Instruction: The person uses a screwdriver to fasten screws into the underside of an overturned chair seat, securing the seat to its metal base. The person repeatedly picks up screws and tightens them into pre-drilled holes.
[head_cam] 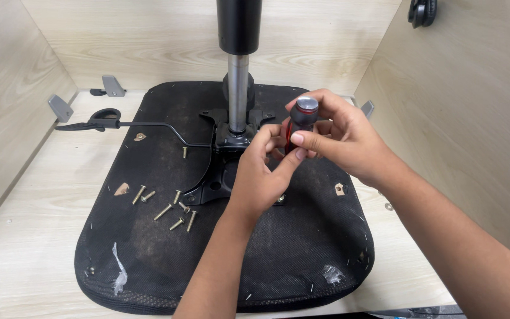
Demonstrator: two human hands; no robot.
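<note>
your right hand [340, 139] is wrapped around a red and black screwdriver [300, 127] just right of the frame's centre, fingers closed on the handle and thumb pressed across its front, the grey cap pointing up. your left hand [261, 177] comes up from the lower middle and its fingertips pinch the lower part of the same tool; the tip itself is hidden behind that hand. the tool stands upright over the black mounting plate [222, 183] at the foot of the metal column [238, 94], on the upturned black seat base [225, 248].

as i judge it, the main risk is the tip slipping: you cannot see it past your own left hand, so a tilted handle could cam out and jab those fingers sitting close to it. the loose screws [169, 207] lie scattered at centre left on sloping fabric, near your left forearm; a nudge could roll them off. the lever [110, 121] at upper left sticks out where a sleeve might catch it.
</note>
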